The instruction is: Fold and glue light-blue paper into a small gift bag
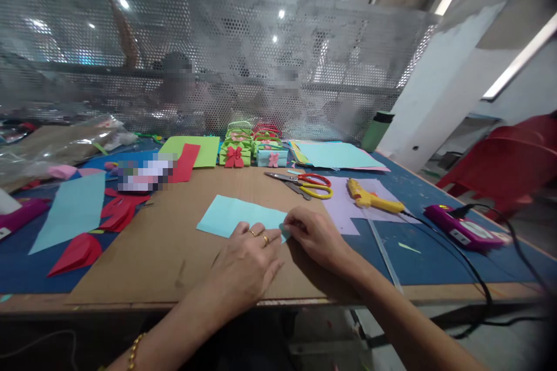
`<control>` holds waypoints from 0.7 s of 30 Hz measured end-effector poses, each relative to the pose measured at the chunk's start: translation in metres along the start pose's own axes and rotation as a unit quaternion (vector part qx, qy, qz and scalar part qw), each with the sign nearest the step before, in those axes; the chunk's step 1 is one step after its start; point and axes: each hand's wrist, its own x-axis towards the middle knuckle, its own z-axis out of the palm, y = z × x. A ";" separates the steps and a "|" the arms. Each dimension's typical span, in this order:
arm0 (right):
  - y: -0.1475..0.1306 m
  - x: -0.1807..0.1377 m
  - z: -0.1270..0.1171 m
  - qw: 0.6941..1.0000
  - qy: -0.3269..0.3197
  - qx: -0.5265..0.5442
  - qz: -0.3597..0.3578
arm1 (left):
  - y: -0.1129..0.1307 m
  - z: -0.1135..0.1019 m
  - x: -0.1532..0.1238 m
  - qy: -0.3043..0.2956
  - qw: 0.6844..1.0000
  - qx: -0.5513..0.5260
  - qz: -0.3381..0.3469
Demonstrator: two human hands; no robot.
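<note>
Paper [231,215] lies under your left hand [251,259], fingers loosely extended; your right hand [317,237] pinches the paper's right end.

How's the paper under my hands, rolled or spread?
Spread: the light blue paper lies flat on the cardboard. The right hand partly hides one end; folds there, cannot tell.

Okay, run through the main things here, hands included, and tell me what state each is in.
Left hand: resting on the light blue sheet
Right hand: appears to pinch the sheet's right end
Light blue sheet: lying on the cardboard
Scissors: lying down, unheld
Yellow glue gun: lying on purple paper
Socket block: black plug inserted
Green bottle: standing, capped
Small paper bags: standing, handles up
</note>
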 end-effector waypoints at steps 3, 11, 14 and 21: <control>0.004 -0.013 -0.003 0.999 0.050 0.007 -0.020 | -0.001 0.000 0.000 0.002 1.000 -0.007 0.000; -0.011 -0.033 -0.001 0.966 -0.030 -0.177 -0.185 | 0.001 -0.001 0.000 -0.010 1.000 -0.005 -0.016; -0.016 -0.032 -0.002 0.964 -0.033 -0.201 -0.173 | 0.002 -0.002 -0.001 -0.010 1.000 -0.008 -0.019; 0.005 -0.041 -0.009 0.962 0.022 -0.234 -0.138 | 0.001 -0.003 -0.001 -0.003 1.000 -0.015 -0.025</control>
